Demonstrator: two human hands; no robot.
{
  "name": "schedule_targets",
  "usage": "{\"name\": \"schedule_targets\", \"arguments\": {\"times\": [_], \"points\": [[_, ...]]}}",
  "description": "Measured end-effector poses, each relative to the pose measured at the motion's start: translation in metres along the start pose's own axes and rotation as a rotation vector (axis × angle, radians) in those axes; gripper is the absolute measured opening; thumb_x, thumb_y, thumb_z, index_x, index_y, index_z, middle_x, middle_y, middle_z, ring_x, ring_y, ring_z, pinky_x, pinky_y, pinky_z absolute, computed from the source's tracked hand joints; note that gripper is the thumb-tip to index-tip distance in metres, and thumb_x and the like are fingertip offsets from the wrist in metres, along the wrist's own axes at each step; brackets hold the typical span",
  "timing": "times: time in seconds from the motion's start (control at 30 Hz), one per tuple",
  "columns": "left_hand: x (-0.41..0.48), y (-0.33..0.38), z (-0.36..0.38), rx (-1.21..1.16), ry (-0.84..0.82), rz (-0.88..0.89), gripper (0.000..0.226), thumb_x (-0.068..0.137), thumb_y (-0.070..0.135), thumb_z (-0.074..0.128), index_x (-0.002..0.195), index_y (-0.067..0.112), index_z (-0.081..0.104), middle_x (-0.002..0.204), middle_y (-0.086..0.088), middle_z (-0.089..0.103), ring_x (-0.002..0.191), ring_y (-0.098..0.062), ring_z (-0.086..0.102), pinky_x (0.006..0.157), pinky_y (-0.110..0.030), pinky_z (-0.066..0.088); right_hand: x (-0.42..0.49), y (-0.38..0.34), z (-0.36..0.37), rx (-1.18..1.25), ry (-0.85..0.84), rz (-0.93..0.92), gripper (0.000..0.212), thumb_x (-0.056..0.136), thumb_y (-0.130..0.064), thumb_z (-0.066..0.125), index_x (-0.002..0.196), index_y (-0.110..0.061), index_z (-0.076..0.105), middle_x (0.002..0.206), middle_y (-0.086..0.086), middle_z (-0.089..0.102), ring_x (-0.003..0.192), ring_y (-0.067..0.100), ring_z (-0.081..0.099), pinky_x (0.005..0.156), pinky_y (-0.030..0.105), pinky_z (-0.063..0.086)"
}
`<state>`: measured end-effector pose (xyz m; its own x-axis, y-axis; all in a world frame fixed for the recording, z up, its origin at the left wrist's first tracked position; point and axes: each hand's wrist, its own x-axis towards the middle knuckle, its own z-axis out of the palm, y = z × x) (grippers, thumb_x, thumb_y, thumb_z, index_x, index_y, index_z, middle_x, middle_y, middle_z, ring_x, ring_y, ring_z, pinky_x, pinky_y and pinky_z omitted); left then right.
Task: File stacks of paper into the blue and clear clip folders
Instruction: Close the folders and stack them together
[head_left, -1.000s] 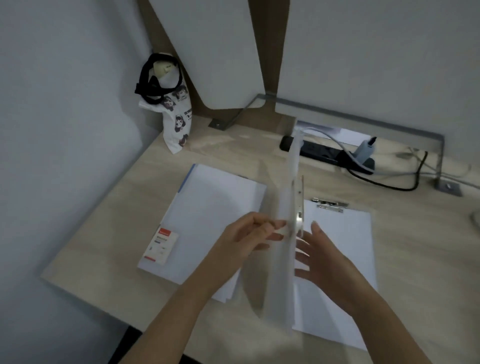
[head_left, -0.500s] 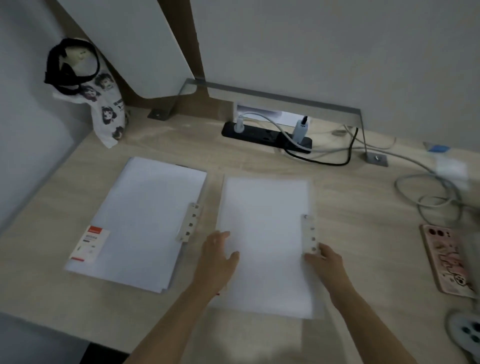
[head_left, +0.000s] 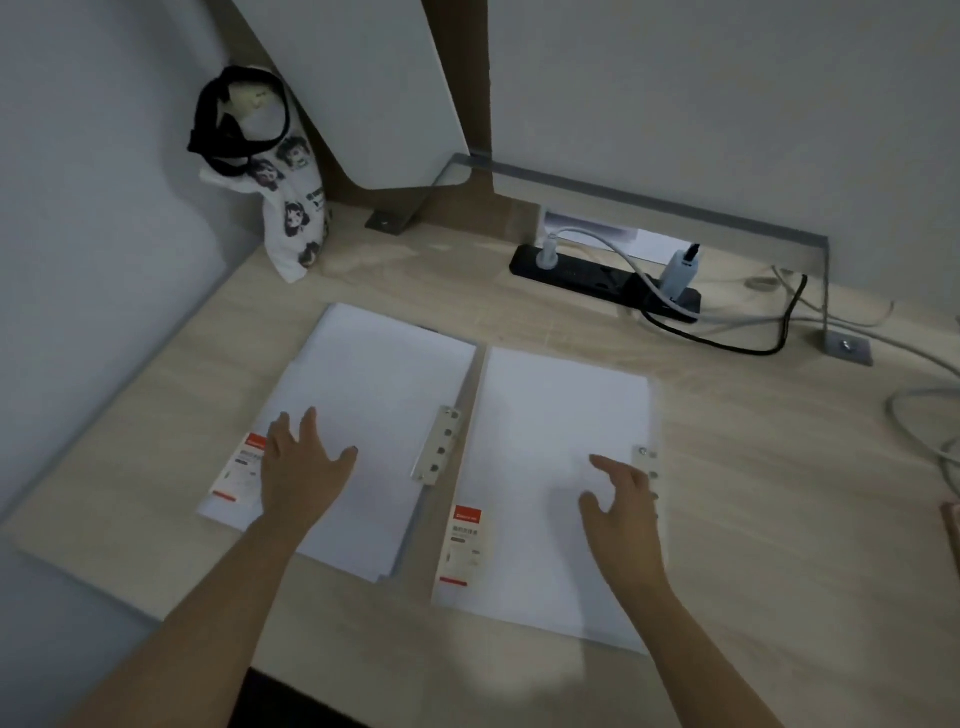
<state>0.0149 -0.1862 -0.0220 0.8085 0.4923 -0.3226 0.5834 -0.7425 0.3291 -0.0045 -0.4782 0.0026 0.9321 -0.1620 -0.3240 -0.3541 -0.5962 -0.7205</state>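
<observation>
Spanning most of what you see, the wooden desk (head_left: 753, 519) carries both folders side by side, near each other but apart. Your left folder (head_left: 374, 395) lies closed with paper edges showing along its lower right border, and I think it is the blue one, though the dim light washes out the colour. Your right folder (head_left: 561, 441) looks clear over a white sheet. Your left hand (head_left: 301, 467) rests flat on the left folder, fingers spread wide, holding nothing. Your right hand (head_left: 623, 509) hovers at the right folder's edge, fingers loosely parted and empty, just beside its metal clip (head_left: 647, 467). The other clip (head_left: 437, 446) sits on the left folder's right edge. Watch those lower sheets: if you slide or lift that folder carelessly, loose pages could fan out. A quick press at the clip could pinch a fingertip.
</observation>
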Motion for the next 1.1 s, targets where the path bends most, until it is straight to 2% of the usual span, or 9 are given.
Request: {"name": "schedule_targets", "arguments": {"times": [0.17, 0.27, 0.4, 0.5, 0.6, 0.67, 0.83, 0.97, 1.1], "points": [[0.026, -0.033, -0.016, -0.011, -0.039, -0.092, 0.086, 0.086, 0.046, 0.057, 0.148, 0.008, 0.011, 0.155, -0.02, 0.012, 0.144, -0.034, 0.009, 0.117, -0.046, 0.014, -0.007, -0.069, 0.056, 0.379, -0.503, 0.166, 0.043, 0.092, -0.012, 0.048, 0.134, -0.019, 0.043, 0.131, -0.003, 0.048, 0.122, 0.013, 0.045, 0.085, 0.015, 0.035], [0.034, -0.046, -0.02, -0.067, -0.06, -0.104, 0.091, 0.082, 0.048, 0.061, 0.147, 0.006, 0.013, 0.15, -0.019, 0.027, 0.138, -0.035, 0.024, 0.112, -0.047, 0.025, -0.006, -0.087, 0.087, 0.406, -0.591, 0.262, 0.038, 0.092, -0.008, 0.046, 0.125, -0.023, 0.037, 0.118, -0.004, 0.046, 0.106, 0.012, 0.049, 0.065, 0.001, 0.041], [0.044, -0.055, -0.028, -0.093, 0.007, -0.097, 0.078, 0.08, 0.045, 0.065, 0.137, 0.003, 0.034, 0.137, -0.021, 0.039, 0.127, -0.037, 0.034, 0.101, -0.047, 0.034, 0.0, -0.098, 0.129, 0.335, -0.495, 0.433, 0.071, 0.088, -0.013, 0.053, 0.146, -0.011, 0.013, 0.148, 0.008, 0.021, 0.13, 0.028, 0.035, 0.1, 0.031, 0.037], [0.055, -0.065, -0.031, -0.179, -0.011, -0.15, 0.067, 0.081, 0.047, 0.063, 0.127, 0.003, 0.046, 0.128, -0.019, 0.048, 0.122, -0.036, 0.039, 0.098, -0.044, 0.036, 0.006, -0.097, 0.149, 0.28, -0.34, 0.458, 0.072, 0.083, -0.014, 0.058, 0.144, -0.012, 0.019, 0.142, 0.013, 0.027, 0.126, 0.034, 0.038, 0.104, 0.046, 0.039], [0.063, -0.078, -0.039, -0.35, -0.112, -0.205, 0.058, 0.079, 0.057, 0.06, 0.099, 0.003, 0.056, 0.084, -0.008, 0.064, 0.08, -0.025, 0.061, 0.069, -0.034, 0.049, 0.01, -0.097, 0.151, 0.372, -0.245, 0.481, 0.053, 0.084, -0.01, 0.054, 0.133, -0.01, 0.033, 0.128, 0.013, 0.043, 0.109, 0.029, 0.047, 0.086, 0.038, 0.045], [0.06, -0.08, -0.048, -0.488, -0.141, -0.195, 0.049, 0.081, 0.055, 0.058, 0.091, 0.007, 0.05, 0.066, 0.0, 0.056, 0.056, -0.016, 0.056, 0.048, -0.023, 0.042, 0.01, -0.099, 0.147, 0.417, -0.25, 0.491, 0.033, 0.087, -0.009, 0.05, 0.12, -0.008, 0.043, 0.115, 0.011, 0.05, 0.095, 0.023, 0.05, 0.072, 0.029, 0.041], [0.039, -0.081, -0.074, -0.772, -0.011, -0.126, 0.03, 0.087, 0.038, 0.058, 0.101, 0.012, 0.058, 0.079, -0.003, 0.065, 0.066, -0.018, 0.061, 0.056, -0.025, 0.043, 0.006, -0.111, 0.127, 0.527, -0.332, 0.471, 0.02, 0.089, -0.013, 0.051, 0.106, -0.004, 0.058, 0.097, 0.01, 0.061, 0.081, 0.02, 0.056, 0.06, 0.024, 0.04], [0.023, -0.073, -0.079, -0.928, -0.032, -0.11, 0.03, 0.089, 0.039, 0.055, 0.092, 0.01, 0.06, 0.074, -0.009, 0.067, 0.06, -0.021, 0.061, 0.057, -0.029, 0.048, 0.004, -0.114, 0.106, 0.596, -0.295, 0.285, 0.03, 0.086, -0.025, 0.059, 0.113, -0.014, 0.05, 0.104, 0.005, 0.064, 0.09, 0.021, 0.064, 0.069, 0.03, 0.051], [0.014, -0.043, -0.064, -0.921, -0.066, -0.053, 0.029, 0.091, 0.036, 0.053, 0.084, 0.009, 0.06, 0.066, -0.007, 0.063, 0.05, -0.012, 0.057, 0.048, -0.022, 0.046, 0.005, -0.101, 0.069, 0.732, -0.262, 0.19, 0.03, 0.087, -0.018, 0.058, 0.116, -0.019, 0.053, 0.106, 0.009, 0.07, 0.091, 0.027, 0.069, 0.072, 0.036, 0.057]]}}
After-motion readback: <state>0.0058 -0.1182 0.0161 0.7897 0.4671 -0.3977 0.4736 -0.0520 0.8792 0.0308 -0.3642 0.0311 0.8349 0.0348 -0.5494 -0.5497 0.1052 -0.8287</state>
